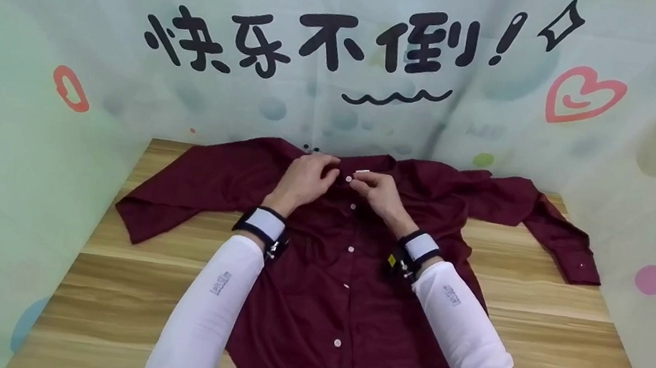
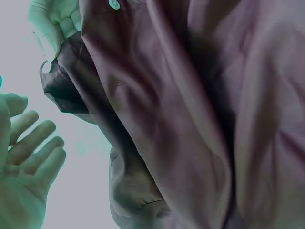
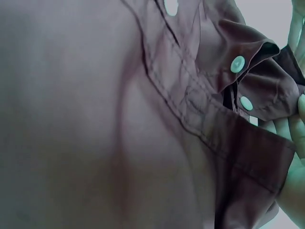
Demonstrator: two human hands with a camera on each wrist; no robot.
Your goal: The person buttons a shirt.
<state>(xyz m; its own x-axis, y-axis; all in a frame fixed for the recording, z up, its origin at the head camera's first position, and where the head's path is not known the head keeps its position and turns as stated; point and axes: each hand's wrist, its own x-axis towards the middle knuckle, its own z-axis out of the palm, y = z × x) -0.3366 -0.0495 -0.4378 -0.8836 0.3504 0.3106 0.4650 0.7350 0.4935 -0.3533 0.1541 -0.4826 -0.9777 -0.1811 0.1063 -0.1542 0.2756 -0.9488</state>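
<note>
A dark maroon button-up shirt (image 1: 297,303) lies face up, its sleeves spread to both sides. At the neck, my right hand (image 1: 380,197) pinches the collar edge beside a white button (image 1: 348,179). In the right wrist view, fingers of that hand (image 3: 289,191) sit behind the collar flap (image 3: 252,148). My left hand (image 1: 306,180) is just left of the collar, thumb and fingers apart. The left wrist view shows the left hand (image 2: 28,164) with loosely bent fingers holding nothing, apart from the cloth.
A wood-grain table (image 1: 126,303) supports the shirt. Behind and at both sides hangs a pale printed cloth (image 1: 311,109) with black characters and coloured shapes. More white buttons (image 1: 350,249) run down the front. The right-hand cuff (image 1: 581,268) lies near the table's right side.
</note>
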